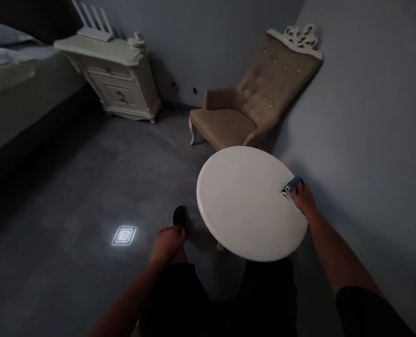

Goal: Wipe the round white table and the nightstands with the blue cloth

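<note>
at the far left a bed (21, 107) runs along the side, and just beside it stands a cream nightstand (123, 77), close by perhaps so that things on it stay within reach of a sleeper; a white router (94, 33) sits on its top with antennas raised, likely for signal. on the dark floor (88, 187) lies a bright diamond-like patch (124, 235). the left hand (168, 241) rests at the left knee above a black shoe (179, 214), fingers curled inward, probably to steady a forward lean; i cannot tell whether it encloses anything. beyond, a tan armchair (225, 126) is set into the corner, angled out, which seems to leave room for the round white table (243, 201) in front. the folded cloth (294, 183) lies on the tabletop near its right edge, beside the wall (376, 140). the right hand (304, 199) holds it from above, fingers closed around it, the folds apparently making a thicker pad to grip.
</note>
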Demonstrator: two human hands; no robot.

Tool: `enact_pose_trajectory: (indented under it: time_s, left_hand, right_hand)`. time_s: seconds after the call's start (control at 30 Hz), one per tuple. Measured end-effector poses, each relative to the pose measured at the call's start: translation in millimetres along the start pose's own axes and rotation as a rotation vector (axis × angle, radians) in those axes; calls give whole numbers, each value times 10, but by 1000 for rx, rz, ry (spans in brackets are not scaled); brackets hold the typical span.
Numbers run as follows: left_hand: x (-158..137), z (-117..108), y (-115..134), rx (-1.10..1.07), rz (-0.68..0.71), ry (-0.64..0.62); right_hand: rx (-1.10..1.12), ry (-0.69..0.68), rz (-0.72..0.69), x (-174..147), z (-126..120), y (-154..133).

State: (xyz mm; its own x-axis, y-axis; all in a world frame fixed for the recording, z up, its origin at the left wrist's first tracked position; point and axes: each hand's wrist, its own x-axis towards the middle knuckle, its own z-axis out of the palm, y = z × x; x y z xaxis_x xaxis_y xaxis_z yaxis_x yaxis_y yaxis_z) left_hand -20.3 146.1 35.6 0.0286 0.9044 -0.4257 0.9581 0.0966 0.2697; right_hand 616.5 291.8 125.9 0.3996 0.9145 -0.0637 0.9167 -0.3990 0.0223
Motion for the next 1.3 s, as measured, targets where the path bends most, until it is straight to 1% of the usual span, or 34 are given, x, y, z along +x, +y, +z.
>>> enact_pose_trajectory:
  time_s: [0.07,0.1,0.2,0.27,0.3,0.33,0.4,0.47,0.5,0.57,0.6,0.67,0.73,0.77,0.83,0.9,0.97,1.03,1.13,1.2,1.23,1.3]
  left_hand:
    - [45,34,-41,-26,9,-4]
    - [70,43,-54,-47,11,-4]
    - [150,39,-78,-126,-4,0]
    - [201,20,-90,-163,-18,-2]
    - [224,8,-94,-175,-25,-8]
    - [243,-5,-97,-187,-31,-16]
    - [271,-36,-90,-216,-53,-37]
    - [285,-68,-64,-226,-75,-52]
    - [287,-83,-45,-220,-76,-56]
    - [288,-105,1,-194,-70,-55]
    - [286,-111,23,-182,-68,-51]
    - [280,-113,62,-161,-72,-45]
    - [270,-107,92,-132,-82,-46]
    - [262,-105,105,-110,-88,-47]
    - [239,-108,130,-63,-95,-48]
    - [204,-123,154,-23,-102,-43]
    - [160,-139,175,5,-84,-50]
    - [113,-143,190,32,-60,-72]
    - [43,-110,201,59,-63,-66]
    - [1,-78,205,65,-69,-40]
    - [-17,-67,209,68,-62,-32]
    - [-45,-63,227,79,-35,-22]
  right_hand:
    - [95,-26,138,359,-82,-223]
    - [117,-39,180,534,-106,-346]
    - [102,-42,223,1029,-126,-818]
    - [93,-32,206,1307,-113,-1257]
    - [87,-26,174,1419,-104,-1522]
    - [80,-22,128,1507,-97,-1815]
    - [66,-24,-9,1598,-86,-2468]
    - [53,-41,-181,1555,-80,-3156]
    - [52,-48,-270,1481,-79,-3486]
    - [65,-64,-462,1233,-78,-4066]
    - [78,-71,-553,1065,-78,-4300]
    - [92,-88,-701,658,-77,-4627]
    - [99,-101,-802,188,-69,-4765]
    - [106,-104,-844,-63,-60,-4768]
    - [132,-107,-934,-585,-27,-4654]
    - [152,-122,-1045,-1128,21,-4392]
    - [157,-150,-1150,-1676,73,-3988]
    - [171,-183,-1208,-2197,124,-3454]
    - [213,-225,-1193,-2817,220,-2486]
    - [226,-244,-1125,-3062,311,-1813]
    - [223,-240,-1067,-3126,365,-1491]
    - [197,-193,-909,-3134,478,-899]
